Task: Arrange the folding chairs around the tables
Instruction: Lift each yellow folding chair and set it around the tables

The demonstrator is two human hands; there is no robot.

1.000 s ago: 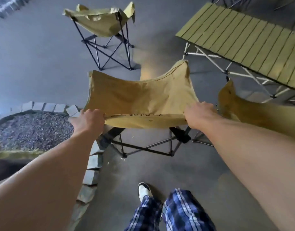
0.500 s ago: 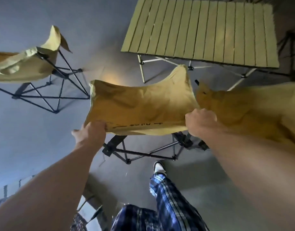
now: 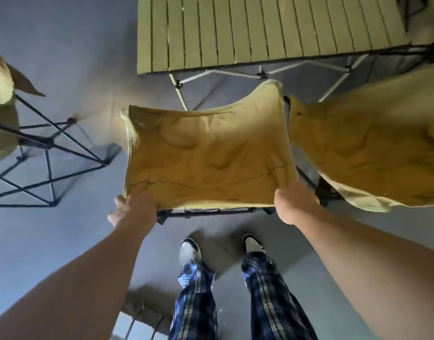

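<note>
Beside the slatted table [image 3: 260, 28], folding chair [image 3: 206, 155] swung nearer, left hand [image 3: 132, 209] and right hand [image 3: 294, 204] gripping its fabric

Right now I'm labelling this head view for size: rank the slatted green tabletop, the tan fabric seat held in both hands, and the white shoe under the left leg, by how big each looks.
1. Slatted green tabletop, cropped at the top edge.
2. Tan fabric seat, only slightly smaller, so that order is unsure.
3. White shoe, clearly smallest.
</note>
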